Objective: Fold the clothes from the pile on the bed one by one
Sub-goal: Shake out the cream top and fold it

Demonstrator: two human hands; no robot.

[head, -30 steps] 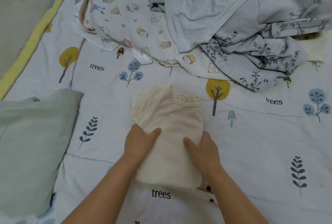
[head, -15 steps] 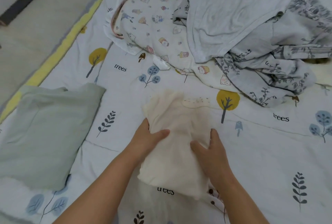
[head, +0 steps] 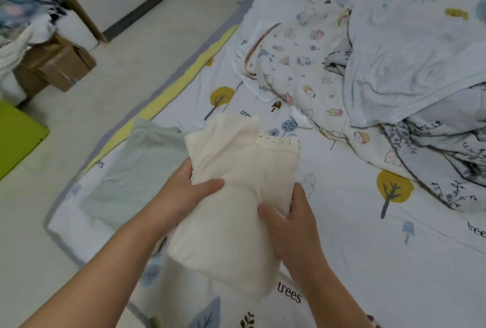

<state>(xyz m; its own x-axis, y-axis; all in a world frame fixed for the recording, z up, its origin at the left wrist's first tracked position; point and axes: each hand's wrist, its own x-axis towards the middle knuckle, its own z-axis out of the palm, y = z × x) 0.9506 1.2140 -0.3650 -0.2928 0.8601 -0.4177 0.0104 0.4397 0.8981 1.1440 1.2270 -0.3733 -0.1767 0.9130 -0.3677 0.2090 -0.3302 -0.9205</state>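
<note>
Cream garment [head: 236,196]: folded, held in the near middle of the scene, above the bed and partly over the green garment; a dotted trim shows at its far right corner.
Left hand [head: 184,193]: grips the garment's left edge, thumb on top, fingers hidden under the cloth.
Right hand [head: 292,220]: grips the garment's right edge, thumb pressed into the top, fingers curled round the side.
Green garment [head: 139,170]: folded flat at the bed's left edge, just left of the cream one.
Pile [head: 394,78]: unfolded clothes heaped at the far right, a cartoon-print piece on its left, a pale blue one on top, leaf-print cloth at the right.
Bed [head: 368,249]: white sheet printed with trees and leaves, yellow border along its left side.
Floor [head: 118,65]: pale, left of the bed, with a cardboard box [head: 55,65] at the far left.
</note>
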